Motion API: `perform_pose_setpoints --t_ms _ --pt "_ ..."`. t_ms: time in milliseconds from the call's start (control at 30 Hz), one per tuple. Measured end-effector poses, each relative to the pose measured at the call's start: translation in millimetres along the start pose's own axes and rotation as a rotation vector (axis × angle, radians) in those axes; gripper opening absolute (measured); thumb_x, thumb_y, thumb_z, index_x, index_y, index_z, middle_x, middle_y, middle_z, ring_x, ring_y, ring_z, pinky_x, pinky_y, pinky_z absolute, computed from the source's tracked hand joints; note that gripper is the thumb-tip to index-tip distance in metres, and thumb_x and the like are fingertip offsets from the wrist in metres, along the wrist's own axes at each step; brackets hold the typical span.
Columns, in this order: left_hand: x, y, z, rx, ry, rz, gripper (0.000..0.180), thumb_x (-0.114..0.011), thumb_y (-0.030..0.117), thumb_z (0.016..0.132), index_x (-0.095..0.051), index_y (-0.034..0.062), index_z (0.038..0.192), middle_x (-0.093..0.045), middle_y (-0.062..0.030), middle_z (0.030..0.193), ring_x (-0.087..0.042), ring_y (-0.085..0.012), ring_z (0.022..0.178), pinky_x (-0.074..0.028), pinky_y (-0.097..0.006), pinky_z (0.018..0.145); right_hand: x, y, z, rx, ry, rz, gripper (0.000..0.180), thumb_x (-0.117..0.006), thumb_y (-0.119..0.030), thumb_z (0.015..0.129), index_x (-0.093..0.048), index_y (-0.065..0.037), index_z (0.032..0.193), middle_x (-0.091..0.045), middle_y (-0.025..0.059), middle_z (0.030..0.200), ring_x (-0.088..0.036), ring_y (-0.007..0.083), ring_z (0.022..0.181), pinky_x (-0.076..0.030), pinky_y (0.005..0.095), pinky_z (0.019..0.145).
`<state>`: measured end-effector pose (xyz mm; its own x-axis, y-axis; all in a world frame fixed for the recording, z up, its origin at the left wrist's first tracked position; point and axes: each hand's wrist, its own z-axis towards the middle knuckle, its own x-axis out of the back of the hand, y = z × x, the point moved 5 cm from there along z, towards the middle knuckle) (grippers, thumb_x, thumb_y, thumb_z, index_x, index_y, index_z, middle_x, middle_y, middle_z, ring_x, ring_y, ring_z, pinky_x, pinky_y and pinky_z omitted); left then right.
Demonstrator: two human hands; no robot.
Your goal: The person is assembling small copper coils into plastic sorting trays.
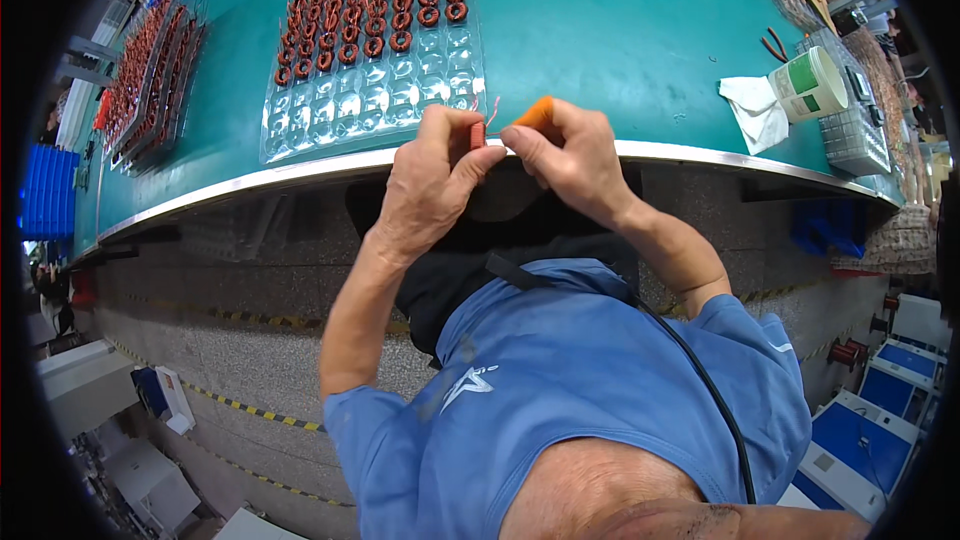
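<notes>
In my left hand [425, 180], thumb and fingers pinch a small copper-wire ring coil [478, 136], held upright above the table's front edge. Its thin wire ends stick up from the top. Close beside it, my right hand [580, 155] is closed around an orange-handled tool [538, 112]; the fingers hide its working end, so its kind does not show. Just beyond my left hand lies a clear plastic tray [335, 120] with round pockets. Several rows of finished-looking copper ring coils [375, 45] fill its far part, while the near pockets hold none.
Stacked trays of coils [150, 90] stand at the left end of the green table [600, 20]. To the right are a white cloth [752, 115], a white and green tub [805, 88], orange-handled pliers [774, 46] and clear plastic trays [862, 145]. More coils lie loose at the far edge.
</notes>
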<state>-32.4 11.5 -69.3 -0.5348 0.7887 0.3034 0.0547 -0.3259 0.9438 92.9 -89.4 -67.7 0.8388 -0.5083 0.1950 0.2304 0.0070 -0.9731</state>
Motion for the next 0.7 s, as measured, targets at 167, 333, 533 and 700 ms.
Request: perform_pose_setpoints --t_ms 167,333,533,700 --pt "-25 -5 1 -0.156 0.055 -0.822 0.025 -0.047 0.017 0.101 -0.038 -0.0015 0.115 -0.056 -0.0114 0.081 -0.059 -0.0171 0.067 -0.051 -0.028 0.065 4 6 16 -0.121 -0.110 0.374 0.023 -0.068 -0.022 0.089 -0.062 -0.001 0.082 -0.054 0.0013 0.058 -0.046 0.0063 0.046 -0.035 0.0213 0.041" --pt "-24 -13 2 -0.114 0.115 -0.641 0.023 -0.042 0.018 0.102 -0.039 -0.0020 0.114 -0.054 -0.0087 0.077 -0.055 -0.0144 0.062 -0.048 -0.026 0.061 5 3 18 -0.028 -0.071 0.286 0.023 -0.068 -0.021 0.089 -0.064 0.001 0.091 -0.062 0.0038 0.067 -0.056 0.0076 0.056 -0.042 0.0204 0.049" --pt "-17 -11 -3 -0.080 0.137 -0.315 0.021 -0.039 0.017 0.103 -0.041 -0.0017 0.113 -0.053 -0.0053 0.074 -0.052 -0.0115 0.061 -0.045 -0.024 0.057 -2 -5 13 0.047 -0.051 0.157 0.019 -0.067 -0.014 0.089 -0.064 0.004 0.097 -0.068 0.0075 0.079 -0.063 0.0105 0.068 -0.051 0.0232 0.059" --pt "-13 -19 -1 -0.070 0.157 -0.349 0.020 -0.039 0.015 0.102 -0.040 -0.0010 0.115 -0.052 -0.0061 0.079 -0.051 -0.0111 0.063 -0.046 -0.024 0.059 -6 -19 27 0.070 -0.069 0.001 0.021 -0.067 -0.008 0.088 -0.062 0.006 0.102 -0.068 0.0100 0.081 -0.065 0.0127 0.072 -0.054 0.0257 0.065"
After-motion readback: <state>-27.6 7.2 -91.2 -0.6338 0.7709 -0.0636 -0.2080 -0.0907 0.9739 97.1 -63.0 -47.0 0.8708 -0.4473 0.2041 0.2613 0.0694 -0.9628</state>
